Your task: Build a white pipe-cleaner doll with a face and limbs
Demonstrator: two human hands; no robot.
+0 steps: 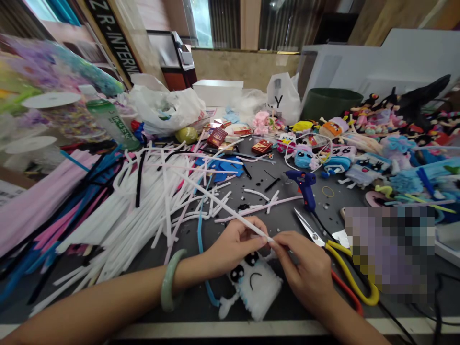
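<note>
My left hand (244, 242), with a pale green bangle (172, 280) at its wrist, pinches a long white pipe cleaner (230, 211). My right hand (304, 261) grips the same pipe cleaner close to its near end, fingertips almost touching the left thumb. From there the stem slants up and away to the left. Below both hands a white fuzzy doll (264, 287) with big black eyes and a curved black mouth lies on the grey table (190, 306); its upper part is partly hidden by my hands. A blue pipe cleaner (201, 239) runs down beside the doll.
Scissors (338, 261) with yellow and red handles lie right of my right hand, near a blue glue gun (304, 184) and its cable. White pipe cleaners (143, 215) are heaped at left. Several finished dolls (366, 170) crowd the right back. A pixelated patch covers the right.
</note>
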